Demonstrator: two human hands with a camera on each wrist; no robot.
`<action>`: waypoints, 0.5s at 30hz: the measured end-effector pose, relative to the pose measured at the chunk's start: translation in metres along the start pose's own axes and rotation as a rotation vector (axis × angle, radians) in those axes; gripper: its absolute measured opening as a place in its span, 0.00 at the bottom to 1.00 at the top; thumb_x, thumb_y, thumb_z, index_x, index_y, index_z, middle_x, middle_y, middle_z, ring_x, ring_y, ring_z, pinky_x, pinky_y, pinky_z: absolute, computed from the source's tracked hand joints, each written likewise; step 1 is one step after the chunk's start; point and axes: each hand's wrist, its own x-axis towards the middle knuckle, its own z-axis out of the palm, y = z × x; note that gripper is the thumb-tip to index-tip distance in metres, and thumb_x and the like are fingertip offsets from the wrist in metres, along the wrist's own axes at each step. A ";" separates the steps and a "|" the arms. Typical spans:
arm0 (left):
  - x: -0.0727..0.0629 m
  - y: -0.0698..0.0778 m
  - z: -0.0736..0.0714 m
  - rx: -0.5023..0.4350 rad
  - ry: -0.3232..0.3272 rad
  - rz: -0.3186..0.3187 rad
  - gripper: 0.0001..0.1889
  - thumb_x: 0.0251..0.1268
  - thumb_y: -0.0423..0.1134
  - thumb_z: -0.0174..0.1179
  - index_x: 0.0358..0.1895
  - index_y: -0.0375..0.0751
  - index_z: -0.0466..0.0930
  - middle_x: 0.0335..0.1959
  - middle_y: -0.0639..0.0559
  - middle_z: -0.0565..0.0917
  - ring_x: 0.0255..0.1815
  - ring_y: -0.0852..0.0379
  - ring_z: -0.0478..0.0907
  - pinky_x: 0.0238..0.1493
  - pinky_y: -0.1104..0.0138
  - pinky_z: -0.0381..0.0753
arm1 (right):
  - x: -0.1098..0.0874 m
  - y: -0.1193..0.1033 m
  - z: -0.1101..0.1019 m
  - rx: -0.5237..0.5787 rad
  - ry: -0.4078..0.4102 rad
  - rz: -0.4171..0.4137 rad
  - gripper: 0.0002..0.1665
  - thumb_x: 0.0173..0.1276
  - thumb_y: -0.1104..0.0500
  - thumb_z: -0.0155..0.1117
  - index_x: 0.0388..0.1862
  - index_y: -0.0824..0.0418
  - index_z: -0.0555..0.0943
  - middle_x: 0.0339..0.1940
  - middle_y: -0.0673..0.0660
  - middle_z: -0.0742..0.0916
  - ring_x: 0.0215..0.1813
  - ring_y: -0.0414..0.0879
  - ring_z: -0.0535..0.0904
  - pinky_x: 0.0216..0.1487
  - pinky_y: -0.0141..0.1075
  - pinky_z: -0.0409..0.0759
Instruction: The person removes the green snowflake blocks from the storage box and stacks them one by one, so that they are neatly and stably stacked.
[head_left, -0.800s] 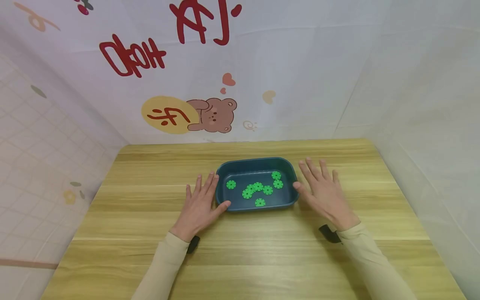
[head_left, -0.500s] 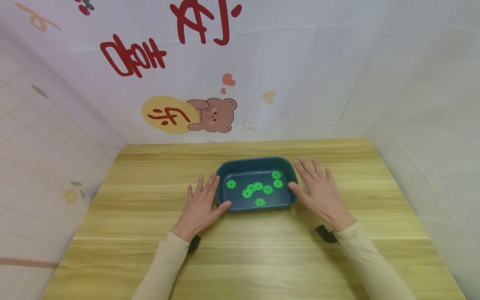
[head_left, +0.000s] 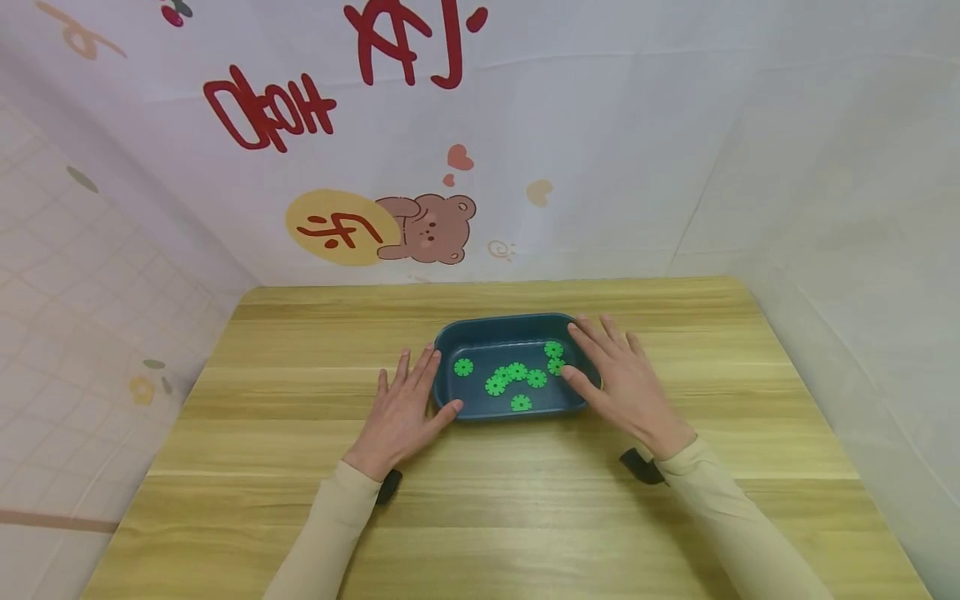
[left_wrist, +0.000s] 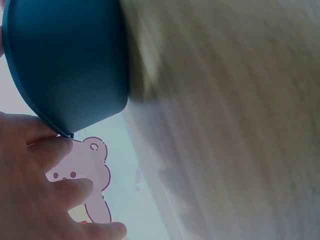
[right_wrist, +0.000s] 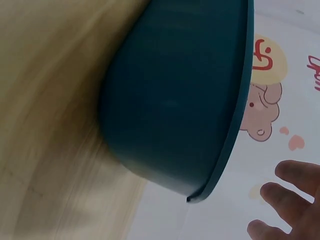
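A dark teal plastic box (head_left: 483, 415) stands on the table with several green notched plastic discs (head_left: 495, 385) lying flat inside. My left hand (head_left: 402, 417) rests at the box's left end, fingers extended along the rim and thumb over the front left corner. In the left wrist view, the fingertips of the left hand (left_wrist: 35, 185) touch the rim of the box (left_wrist: 65, 60). Over the right end hovers my right hand (head_left: 630, 387), fingers spread, its thumb above the inside. The right wrist view has the box wall (right_wrist: 170, 105) beside the spread fingers (right_wrist: 292, 205), apart from the rim.
The wooden table (head_left: 510, 517) extends in front of the box and to both sides. A white printed cloth (head_left: 600, 167) hangs behind the table, with a bear drawing (head_left: 435, 229) on it. Pale cloth also borders the left and right sides.
My right hand has moved left, from beside the box to over its right end. The left hand, the box and the discs have stayed in place.
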 end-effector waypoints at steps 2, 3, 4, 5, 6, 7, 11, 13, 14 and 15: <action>0.000 0.000 0.000 0.002 -0.002 -0.001 0.49 0.72 0.73 0.48 0.84 0.42 0.53 0.85 0.49 0.50 0.84 0.36 0.43 0.75 0.29 0.48 | 0.002 -0.002 0.001 0.010 -0.011 -0.007 0.42 0.79 0.37 0.54 0.83 0.57 0.64 0.83 0.58 0.65 0.85 0.62 0.49 0.77 0.71 0.47; 0.000 0.000 0.001 0.002 -0.003 -0.002 0.49 0.72 0.73 0.48 0.84 0.42 0.53 0.85 0.49 0.50 0.84 0.36 0.44 0.75 0.29 0.48 | 0.003 -0.003 0.001 0.015 -0.016 -0.010 0.42 0.79 0.37 0.54 0.83 0.57 0.64 0.83 0.58 0.65 0.85 0.61 0.49 0.77 0.71 0.47; 0.000 -0.001 0.001 0.002 -0.003 -0.002 0.49 0.72 0.73 0.48 0.84 0.42 0.53 0.85 0.49 0.50 0.84 0.36 0.44 0.75 0.29 0.48 | 0.003 -0.004 0.001 0.019 -0.022 -0.013 0.42 0.79 0.36 0.54 0.83 0.57 0.64 0.83 0.57 0.65 0.85 0.60 0.48 0.78 0.70 0.46; 0.000 -0.001 0.001 0.001 -0.003 -0.002 0.49 0.72 0.73 0.48 0.84 0.42 0.53 0.85 0.49 0.50 0.84 0.36 0.44 0.75 0.29 0.48 | 0.004 -0.005 0.002 0.021 -0.026 -0.018 0.42 0.79 0.37 0.55 0.83 0.57 0.64 0.83 0.57 0.65 0.85 0.59 0.48 0.78 0.70 0.47; 0.000 -0.001 0.001 0.001 -0.002 -0.002 0.49 0.72 0.73 0.48 0.84 0.42 0.53 0.85 0.49 0.50 0.84 0.36 0.44 0.75 0.29 0.48 | 0.006 -0.006 0.003 0.020 -0.029 -0.022 0.42 0.79 0.36 0.55 0.82 0.57 0.65 0.83 0.56 0.65 0.85 0.59 0.49 0.78 0.70 0.48; 0.000 -0.001 0.001 0.000 -0.003 -0.003 0.49 0.72 0.73 0.48 0.84 0.42 0.53 0.85 0.49 0.50 0.84 0.36 0.44 0.75 0.29 0.48 | 0.006 -0.007 0.003 0.020 -0.030 -0.026 0.42 0.79 0.36 0.55 0.82 0.57 0.65 0.83 0.56 0.65 0.85 0.59 0.49 0.78 0.70 0.48; 0.000 -0.001 0.001 -0.005 0.001 0.001 0.49 0.72 0.72 0.49 0.84 0.41 0.53 0.85 0.49 0.51 0.84 0.36 0.45 0.75 0.29 0.48 | 0.010 -0.010 0.006 0.024 -0.030 -0.042 0.42 0.78 0.36 0.56 0.81 0.58 0.67 0.82 0.55 0.67 0.85 0.58 0.51 0.78 0.69 0.50; 0.000 -0.001 0.001 -0.008 0.000 0.001 0.49 0.72 0.72 0.49 0.84 0.41 0.53 0.85 0.49 0.51 0.84 0.36 0.45 0.76 0.30 0.48 | 0.012 -0.011 0.007 0.027 -0.029 -0.048 0.41 0.78 0.37 0.56 0.80 0.59 0.68 0.82 0.55 0.68 0.85 0.57 0.52 0.78 0.68 0.51; 0.000 -0.001 0.001 -0.008 -0.001 0.001 0.49 0.72 0.72 0.49 0.84 0.41 0.53 0.85 0.49 0.50 0.84 0.36 0.45 0.76 0.30 0.48 | 0.013 -0.011 0.008 0.028 -0.030 -0.052 0.41 0.78 0.37 0.57 0.80 0.59 0.68 0.82 0.56 0.68 0.85 0.57 0.52 0.78 0.68 0.51; 0.000 -0.001 0.001 -0.010 -0.002 0.000 0.49 0.72 0.72 0.49 0.84 0.41 0.52 0.85 0.49 0.50 0.84 0.36 0.45 0.76 0.30 0.48 | 0.014 -0.012 0.009 0.031 -0.032 -0.055 0.41 0.78 0.37 0.57 0.80 0.60 0.69 0.81 0.56 0.69 0.85 0.58 0.52 0.78 0.67 0.52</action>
